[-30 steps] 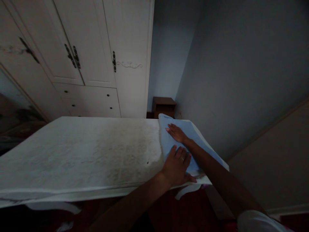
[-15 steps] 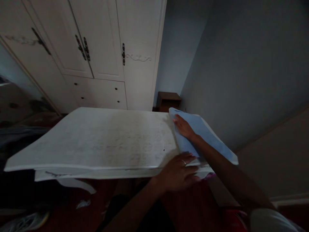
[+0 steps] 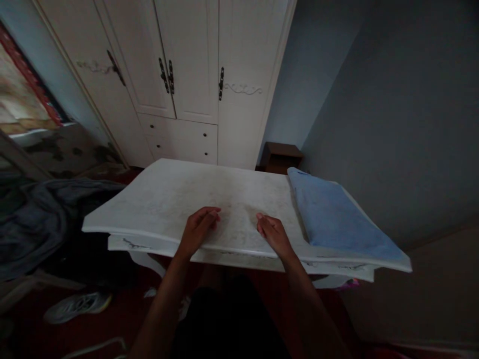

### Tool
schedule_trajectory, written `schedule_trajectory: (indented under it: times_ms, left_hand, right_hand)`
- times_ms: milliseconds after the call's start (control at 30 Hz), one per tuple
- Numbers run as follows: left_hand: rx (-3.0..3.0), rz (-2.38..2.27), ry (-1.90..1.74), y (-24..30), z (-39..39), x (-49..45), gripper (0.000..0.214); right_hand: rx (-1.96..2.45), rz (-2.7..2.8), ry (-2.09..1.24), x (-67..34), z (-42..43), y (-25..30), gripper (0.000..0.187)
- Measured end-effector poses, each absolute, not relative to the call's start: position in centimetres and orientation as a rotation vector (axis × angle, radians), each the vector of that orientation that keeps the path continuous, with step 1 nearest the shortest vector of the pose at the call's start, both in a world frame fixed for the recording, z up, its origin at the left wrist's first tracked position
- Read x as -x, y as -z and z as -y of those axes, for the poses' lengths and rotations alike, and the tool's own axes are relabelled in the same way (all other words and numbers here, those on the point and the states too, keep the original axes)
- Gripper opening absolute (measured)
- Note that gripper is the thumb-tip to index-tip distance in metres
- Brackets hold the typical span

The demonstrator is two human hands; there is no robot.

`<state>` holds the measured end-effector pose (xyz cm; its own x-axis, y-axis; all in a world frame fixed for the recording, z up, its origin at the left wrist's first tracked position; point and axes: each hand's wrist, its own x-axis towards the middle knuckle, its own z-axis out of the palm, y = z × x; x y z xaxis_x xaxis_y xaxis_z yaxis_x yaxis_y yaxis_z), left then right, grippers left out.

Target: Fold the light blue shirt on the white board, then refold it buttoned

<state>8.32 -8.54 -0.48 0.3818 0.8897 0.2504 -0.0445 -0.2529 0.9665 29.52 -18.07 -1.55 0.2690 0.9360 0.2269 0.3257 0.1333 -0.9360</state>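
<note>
White wardrobe (image 3: 241,127) w/ dark metal handles fills the bkgd of a dim rm. In front, a white table (image 3: 164,194) w/ curved edges, its top smudged grey-brown near the ctr. Behind its far edge, a small brown cabinet (image 3: 282,149) stands by the wall. On the table's R end lies a light-blue cloth (image 3: 333,214), flat and approx. four-sided, w/ a slim dark mark at its far edge, faint creases across the top and a paler patch at the near R corner. Floor, lower L: a grey-white shoe (image 3: 78,306). Over the table ctr, L hand (image 3: 200,227) and R hand (image 3: 271,230) face each other, well apart, fingers curled in loosely, no item visible in either; contact w/ the tabletop can't be told. The cloth sits to the R of the R hand, apart from it.
</note>
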Motion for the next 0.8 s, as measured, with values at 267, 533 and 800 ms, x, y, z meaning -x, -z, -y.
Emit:
schedule_trajectory:
  times_ms: [267, 533, 800]
  left_hand:
    - [-1.711, -0.87, -1.026, 0.74, 9.06, -8.52, 0.029]
    - [-1.792, -0.91, -1.017, 0.37, 9.32, -8.77, 0.044]
    - [-1.789, -0.909, -1.043, 0.53, 9.49, -8.99, 0.043]
  right_hand:
    - [1.39, 1.26, -0.694, -29.42, 18.22, 1.28, 0.053]
    - [1.37, 1.263, -0.659, -29.65, 18.36, 1.08, 0.054]
    - [1.39, 1.258, -0.682, -29.68, 18.6, 1.28, 0.055]
